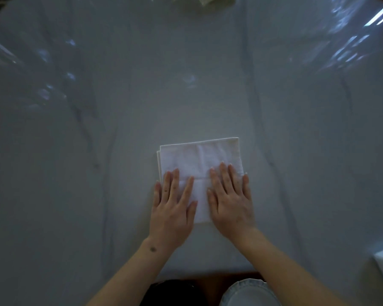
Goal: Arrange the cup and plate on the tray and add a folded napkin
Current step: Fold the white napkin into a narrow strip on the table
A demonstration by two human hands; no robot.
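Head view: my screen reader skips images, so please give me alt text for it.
Two bare hands, left hand and right hand, press flat on a folded white napkin lying on a pale, glossy table. No cup, plate or tray is in view.

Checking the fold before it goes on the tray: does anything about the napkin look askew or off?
Slightly. The napkin is folded, but its layers don't line up: a lower layer peeks out along the left edge. Left hand and right hand lie flat on it. No tray, cup or plate is in view.
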